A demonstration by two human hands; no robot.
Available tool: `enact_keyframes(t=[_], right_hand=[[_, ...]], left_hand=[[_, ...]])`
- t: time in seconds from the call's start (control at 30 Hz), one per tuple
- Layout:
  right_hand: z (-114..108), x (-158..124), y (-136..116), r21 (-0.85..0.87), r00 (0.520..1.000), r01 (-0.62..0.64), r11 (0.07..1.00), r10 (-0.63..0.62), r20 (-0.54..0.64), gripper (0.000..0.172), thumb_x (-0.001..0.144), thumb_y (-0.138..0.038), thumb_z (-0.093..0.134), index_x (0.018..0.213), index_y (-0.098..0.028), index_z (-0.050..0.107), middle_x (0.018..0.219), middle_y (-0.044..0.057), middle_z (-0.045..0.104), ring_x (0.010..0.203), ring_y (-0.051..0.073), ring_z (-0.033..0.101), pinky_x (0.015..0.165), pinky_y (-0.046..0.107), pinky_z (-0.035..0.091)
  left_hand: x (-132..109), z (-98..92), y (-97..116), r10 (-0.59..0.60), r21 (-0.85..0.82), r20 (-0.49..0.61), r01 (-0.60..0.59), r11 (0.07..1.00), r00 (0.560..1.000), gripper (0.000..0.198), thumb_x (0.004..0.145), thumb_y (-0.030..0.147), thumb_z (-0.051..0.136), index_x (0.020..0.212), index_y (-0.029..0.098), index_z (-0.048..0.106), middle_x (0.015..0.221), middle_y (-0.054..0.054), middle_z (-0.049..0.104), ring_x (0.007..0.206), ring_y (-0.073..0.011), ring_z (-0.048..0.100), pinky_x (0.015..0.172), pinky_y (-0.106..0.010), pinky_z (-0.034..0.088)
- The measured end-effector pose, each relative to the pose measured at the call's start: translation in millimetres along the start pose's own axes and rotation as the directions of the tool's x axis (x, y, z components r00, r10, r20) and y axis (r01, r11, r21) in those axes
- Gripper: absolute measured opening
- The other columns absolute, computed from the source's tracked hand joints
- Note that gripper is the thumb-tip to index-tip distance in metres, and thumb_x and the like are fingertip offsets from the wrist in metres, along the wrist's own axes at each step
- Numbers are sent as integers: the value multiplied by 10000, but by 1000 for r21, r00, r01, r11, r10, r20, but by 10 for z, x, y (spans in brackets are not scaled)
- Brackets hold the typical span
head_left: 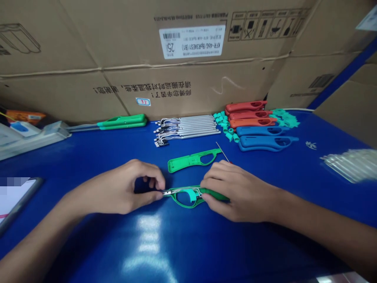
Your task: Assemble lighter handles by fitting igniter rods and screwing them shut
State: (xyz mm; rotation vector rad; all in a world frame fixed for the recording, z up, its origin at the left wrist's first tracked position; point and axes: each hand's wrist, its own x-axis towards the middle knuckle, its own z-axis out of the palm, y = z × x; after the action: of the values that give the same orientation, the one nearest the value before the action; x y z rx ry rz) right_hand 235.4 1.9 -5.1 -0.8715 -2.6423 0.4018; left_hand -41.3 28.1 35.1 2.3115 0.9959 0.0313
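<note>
A green lighter handle half [184, 204] lies low over the table, with white wires and a teal trigger [193, 195] inside it. My right hand [235, 190] grips its wider end, fingers over the top and thumb below. A thin metal rod with a bit of red at its base [223, 152] sticks up from behind that hand; the rest is hidden. At the other end, thumb and forefinger of my left hand [132, 190] close at the tip of a short metal tube [167, 192]. Just beyond lies another green handle half [188, 160], hollow side up.
Silver lighter tubes with wires [194, 127] lie in a row behind. To their right are small teal caps [225, 124], red handle halves [246, 107], blue ones [262, 142] and teal triggers [284, 118]. Clear-wrapped sticks [353, 165] lie right; green lighters [123, 122] and a tablet-like device [17, 200] left.
</note>
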Motion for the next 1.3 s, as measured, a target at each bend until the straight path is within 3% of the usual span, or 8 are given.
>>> enact_keyframes(t=[0.07,0.23,0.53,0.8,0.97,1.1,1.3], right_hand=[[-11,-8,-6,7,1000,2,1000,-2,-3,165,926,-243,565,887,-142,691,875,59,642,841,186,539,806,347,402],[-37,-2,-26,17,1000,-2,1000,2,10,154,915,-236,576,872,-135,685,875,57,632,840,182,537,804,346,405],[-31,1,-13,27,1000,7,1000,-7,12,164,926,-242,564,874,-134,676,879,61,625,839,183,534,808,347,406],[-28,-6,-20,17,1000,4,1000,-4,17,145,922,-239,573,866,-141,665,878,55,623,837,180,531,816,342,405],[-19,-10,-19,10,1000,-1,1000,1,8,157,923,-248,569,889,-133,671,884,59,626,841,183,531,826,348,400],[-16,-8,-19,9,1000,-7,1000,6,14,171,929,-262,561,885,-134,667,880,58,624,834,183,528,816,352,401],[-7,-8,-16,9,1000,-6,1000,6,4,164,932,-257,566,905,-135,671,883,58,630,839,184,535,798,344,416]], left_hand=[[20,12,-13,-50,5,7,50,999,999,152,915,256,553,860,195,681,813,15,689,724,-134,611,673,-242,450],[65,51,-78,-20,-55,-3,20,998,1000,127,873,295,649,815,211,724,758,-1,721,658,-137,636,607,-239,454],[43,49,-49,28,-47,-46,-30,998,999,150,877,183,600,831,226,736,800,-4,754,703,-150,693,646,-231,499],[70,74,-109,-35,-45,-94,31,998,995,131,819,337,724,771,215,731,641,28,700,545,-112,596,521,-206,417],[76,77,-91,-51,-25,-104,48,999,993,133,798,340,753,741,223,723,592,53,673,509,-94,553,497,-202,378],[57,84,-54,-48,-32,-51,47,998,998,75,859,286,675,847,239,732,711,29,725,611,-123,634,555,-217,427],[41,124,8,-24,85,-59,29,996,998,205,876,330,631,1049,228,670,872,-17,681,789,-171,627,682,-261,476]])
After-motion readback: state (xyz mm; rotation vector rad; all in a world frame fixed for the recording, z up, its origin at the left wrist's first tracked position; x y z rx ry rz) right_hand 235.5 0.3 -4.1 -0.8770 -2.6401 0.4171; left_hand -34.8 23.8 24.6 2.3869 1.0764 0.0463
